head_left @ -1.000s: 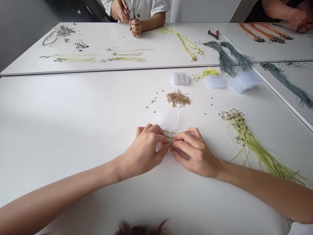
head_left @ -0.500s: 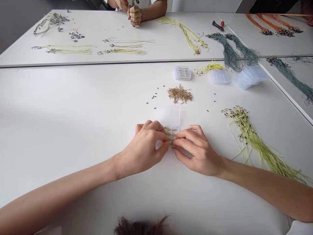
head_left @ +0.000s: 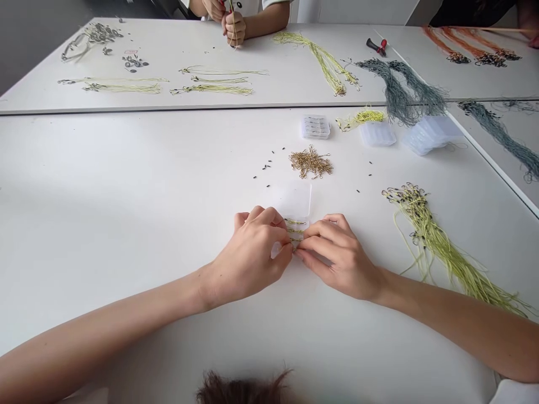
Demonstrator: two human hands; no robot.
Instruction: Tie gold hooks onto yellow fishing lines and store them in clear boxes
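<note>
Pinches on both sides are what I read: my left hand (head_left: pixel 248 261) and right hand (head_left: pixel 339 258) meet thumb-to-forefinger over the near edge of the small clear box (head_left: pixel 292 199). Each is closed almost fully on one thin yellow-green rigged line (head_left: pixel 295 242). The contact is tiny and partly covered by knuckles, so I cannot tell how much of the line each hand has. That line lies right at the box's near edge, its long axis running left to right. It is parallel to the few other lines (head_left: pixel 295 223) lying in the box's tray, a touch farther from me. The left pinch has its left end and the right pinch its right end, and neither hand is nearer than the other. The box's lid lies open on the far side. Beyond the box sits a heap of gold hooks (head_left: pixel 310 163), with black beads (head_left: pixel 264 166) scattered beyond the box and slightly left. Well to the box's right, a bundle of yellow-green lines (head_left: pixel 438 247) trails toward me.
</note>
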